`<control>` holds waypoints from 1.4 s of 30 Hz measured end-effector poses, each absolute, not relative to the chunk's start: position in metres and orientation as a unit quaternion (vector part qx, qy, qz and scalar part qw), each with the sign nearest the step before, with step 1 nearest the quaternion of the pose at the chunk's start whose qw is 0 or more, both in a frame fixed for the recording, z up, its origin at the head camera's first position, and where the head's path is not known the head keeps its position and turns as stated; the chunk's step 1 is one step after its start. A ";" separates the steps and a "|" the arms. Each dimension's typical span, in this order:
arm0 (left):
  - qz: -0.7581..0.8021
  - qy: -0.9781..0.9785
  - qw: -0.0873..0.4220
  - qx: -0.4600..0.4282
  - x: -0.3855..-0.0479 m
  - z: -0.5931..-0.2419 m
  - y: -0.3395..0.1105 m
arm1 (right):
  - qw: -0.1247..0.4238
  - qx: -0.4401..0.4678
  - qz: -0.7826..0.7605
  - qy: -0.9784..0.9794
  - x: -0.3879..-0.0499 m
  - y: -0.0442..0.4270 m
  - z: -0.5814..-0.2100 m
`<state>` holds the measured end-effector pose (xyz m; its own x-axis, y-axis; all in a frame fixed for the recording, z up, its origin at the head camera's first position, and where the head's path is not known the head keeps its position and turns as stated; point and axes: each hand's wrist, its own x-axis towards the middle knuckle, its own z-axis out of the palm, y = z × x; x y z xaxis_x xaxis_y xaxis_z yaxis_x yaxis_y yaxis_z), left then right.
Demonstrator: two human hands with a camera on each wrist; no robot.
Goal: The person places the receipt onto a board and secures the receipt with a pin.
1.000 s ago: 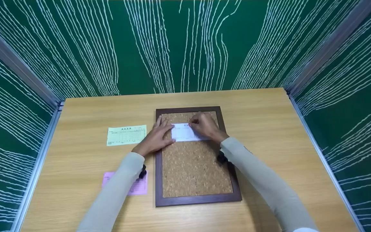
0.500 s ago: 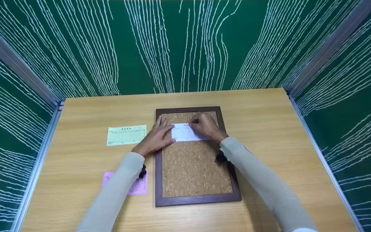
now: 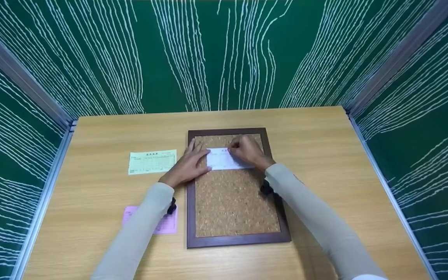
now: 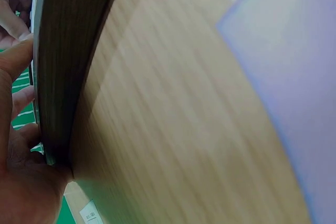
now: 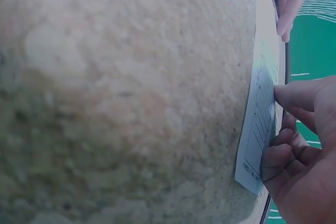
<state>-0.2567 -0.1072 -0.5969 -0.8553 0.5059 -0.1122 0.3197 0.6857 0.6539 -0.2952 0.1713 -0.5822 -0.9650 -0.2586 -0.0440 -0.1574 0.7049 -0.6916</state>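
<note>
A cork board [image 3: 236,206] with a dark brown frame lies on the wooden table. Across its upper part is a white printed slip [image 3: 218,160]. My left hand [image 3: 187,165] rests over the board's left edge, fingers spread, with index finger and thumb on the slip's left end. At the slip's top edge, my right hand [image 3: 247,151] pinches what looks like a small red pushpin [image 3: 229,149], almost wholly hidden by the fingertips. In the right wrist view, the curled fingers [image 5: 278,156] lie against the slip [image 5: 252,145], whose near corner lifts slightly off the cork.
Left of the board lies a green printed slip [image 3: 152,161]. Nearer the front, a pink slip [image 3: 167,224] is partly covered by the left forearm. Green panels [image 3: 161,58] with white wavy lines stand around the table [image 3: 313,132] at the back and sides.
Almost nothing differs. Both hands keep their places on the board and slip; the head view has shifted very slightly.
</note>
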 end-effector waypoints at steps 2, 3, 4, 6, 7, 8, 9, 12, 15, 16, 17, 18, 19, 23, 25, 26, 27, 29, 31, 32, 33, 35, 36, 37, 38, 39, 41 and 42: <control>0.324 0.907 0.144 0.227 -0.256 -0.597 -0.107 | 0.070 -0.113 -0.364 0.922 -0.295 0.171 -0.582; 0.324 0.907 0.143 0.227 -0.256 -0.597 -0.107 | 0.072 -0.112 -0.364 0.922 -0.295 0.171 -0.582; 0.324 0.907 0.144 0.226 -0.256 -0.596 -0.107 | 0.073 -0.111 -0.364 0.922 -0.296 0.171 -0.582; 0.325 0.906 0.144 0.229 -0.257 -0.596 -0.107 | 0.075 -0.107 -0.363 0.923 -0.296 0.171 -0.582; 0.325 0.906 0.144 0.229 -0.257 -0.596 -0.107 | 0.075 -0.106 -0.362 0.923 -0.296 0.171 -0.582; 0.325 0.906 0.144 0.230 -0.257 -0.596 -0.107 | 0.075 -0.106 -0.362 0.923 -0.296 0.171 -0.581; 0.325 0.906 0.143 0.230 -0.257 -0.596 -0.107 | 0.075 -0.107 -0.361 0.923 -0.296 0.170 -0.581; 0.325 0.907 0.139 0.231 -0.257 -0.596 -0.109 | 0.077 -0.111 -0.360 0.923 -0.297 0.169 -0.580; 0.321 0.908 0.138 0.231 -0.257 -0.597 -0.111 | 0.089 -0.109 -0.365 0.920 -0.296 0.167 -0.578; 0.320 0.908 0.138 0.231 -0.257 -0.597 -0.111 | 0.093 -0.109 -0.367 0.919 -0.296 0.167 -0.578; 0.321 0.908 0.138 0.231 -0.257 -0.597 -0.112 | 0.096 -0.111 -0.367 0.918 -0.296 0.166 -0.579; 0.320 0.909 0.137 0.229 -0.256 -0.598 -0.113 | 0.099 -0.113 -0.367 0.918 -0.295 0.165 -0.579; 0.320 0.909 0.137 0.228 -0.256 -0.598 -0.113 | 0.099 -0.115 -0.367 0.918 -0.295 0.165 -0.579; 0.325 0.910 0.135 0.220 -0.255 -0.599 -0.114 | 0.089 -0.125 -0.364 0.919 -0.293 0.162 -0.580; 0.324 0.911 0.137 0.216 -0.255 -0.599 -0.114 | 0.083 -0.124 -0.365 0.919 -0.292 0.162 -0.580; 0.323 0.911 0.139 0.215 -0.255 -0.599 -0.114 | 0.081 -0.123 -0.366 0.919 -0.292 0.161 -0.580; 0.322 0.912 0.141 0.214 -0.255 -0.599 -0.113 | 0.079 -0.122 -0.367 0.919 -0.292 0.161 -0.580; 0.320 0.912 0.143 0.212 -0.256 -0.598 -0.112 | 0.075 -0.121 -0.368 0.919 -0.291 0.162 -0.581; 0.316 0.913 0.144 0.215 -0.256 -0.597 -0.111 | 0.071 -0.119 -0.368 0.920 -0.290 0.163 -0.581; 0.316 0.913 0.144 0.216 -0.256 -0.597 -0.110 | 0.069 -0.118 -0.367 0.920 -0.289 0.164 -0.581; 0.317 0.912 0.144 0.218 -0.256 -0.597 -0.109 | 0.068 -0.118 -0.365 0.921 -0.289 0.165 -0.581; 0.317 0.911 0.145 0.222 -0.256 -0.596 -0.109 | 0.065 -0.120 -0.359 0.923 -0.287 0.166 -0.580; 0.317 0.910 0.145 0.223 -0.256 -0.596 -0.109 | 0.064 -0.122 -0.355 0.925 -0.287 0.166 -0.580; 0.319 0.909 0.146 0.224 -0.256 -0.596 -0.108 | 0.062 -0.124 -0.352 0.926 -0.286 0.167 -0.579; 0.320 0.909 0.146 0.224 -0.255 -0.596 -0.108 | 0.061 -0.125 -0.352 0.926 -0.286 0.168 -0.579; 0.320 0.908 0.145 0.226 -0.255 -0.596 -0.108 | 0.060 -0.126 -0.352 0.926 -0.286 0.169 -0.579; 0.319 0.909 0.144 0.227 -0.256 -0.595 -0.107 | 0.061 -0.126 -0.360 0.922 -0.285 0.172 -0.577; 0.319 0.909 0.142 0.227 -0.256 -0.595 -0.106 | 0.061 -0.125 -0.368 0.919 -0.285 0.173 -0.575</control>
